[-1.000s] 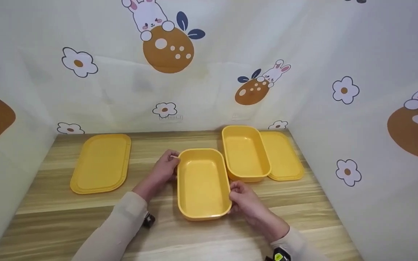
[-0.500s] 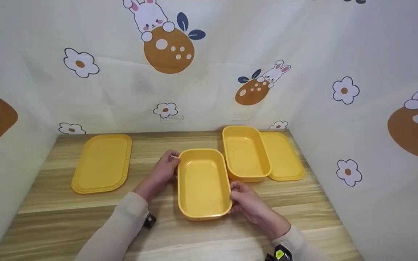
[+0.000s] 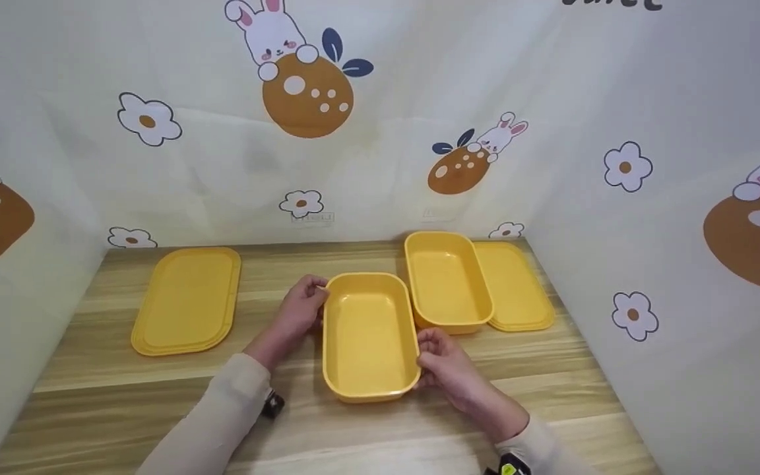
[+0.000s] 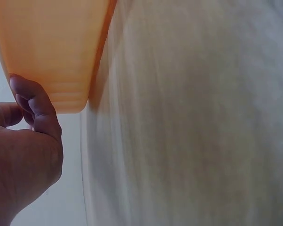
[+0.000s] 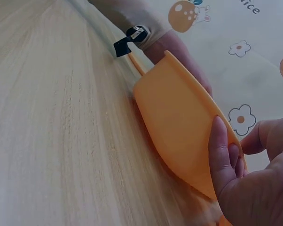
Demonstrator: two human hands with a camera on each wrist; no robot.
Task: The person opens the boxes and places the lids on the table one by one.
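Observation:
A yellow rectangular plastic container (image 3: 370, 343) with rounded corners stands upright between both hands, its inside bare. My left hand (image 3: 301, 310) pinches its rim near the far left corner; in the left wrist view the fingers (image 4: 40, 106) lie along the outer wall. On the opposite long side my right hand (image 3: 449, 369) grips the rim toward the near end, thumb over the edge and fingers (image 5: 219, 150) against the outside. The container's base sits close over the wooden table.
A second yellow container (image 3: 447, 284) stands at the back right, right beside the held one. Behind it a yellow lid (image 3: 518, 287) is partly hidden. Another yellow lid (image 3: 189, 300) lies flat at the left. A patterned curtain (image 3: 380, 165) bounds the table (image 3: 274, 422) behind and at the sides.
The head view has tilted up very slightly. Both hands keep their hold on the container, and nothing else has visibly moved.

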